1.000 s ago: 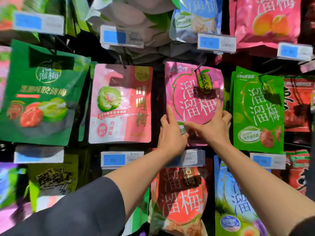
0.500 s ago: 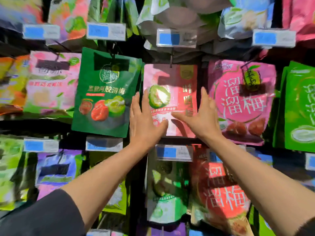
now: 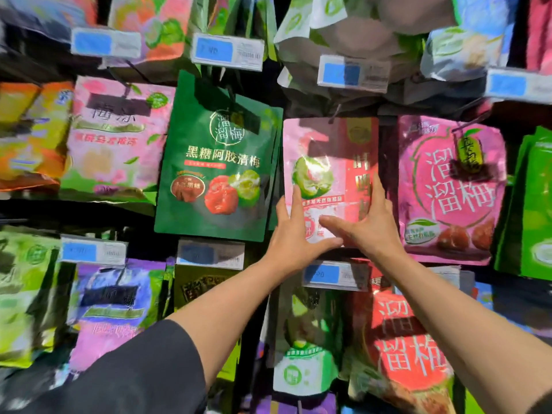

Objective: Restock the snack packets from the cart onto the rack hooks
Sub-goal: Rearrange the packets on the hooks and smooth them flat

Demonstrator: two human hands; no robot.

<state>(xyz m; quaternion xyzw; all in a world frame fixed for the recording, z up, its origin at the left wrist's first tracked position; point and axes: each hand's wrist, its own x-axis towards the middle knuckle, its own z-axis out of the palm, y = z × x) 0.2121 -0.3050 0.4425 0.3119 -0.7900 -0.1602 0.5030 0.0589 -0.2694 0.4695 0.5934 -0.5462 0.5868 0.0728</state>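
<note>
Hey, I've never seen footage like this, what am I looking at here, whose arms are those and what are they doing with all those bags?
There is no machine here. A person wears a camera on the head, so you see their own arms reaching forward. In front is a shop rack with snack packets hanging in rows, with blue price tags between them. The left hand and right hand lie with straight fingers against the lower part of a pink and red packet, apparently straightening it. Neither hand grips anything. Beside it hang a dark green packet and a bright pink packet.

Both hands, left [image 3: 294,234] and right [image 3: 369,224], flat on hanging pink packet [image 3: 328,162]
</note>
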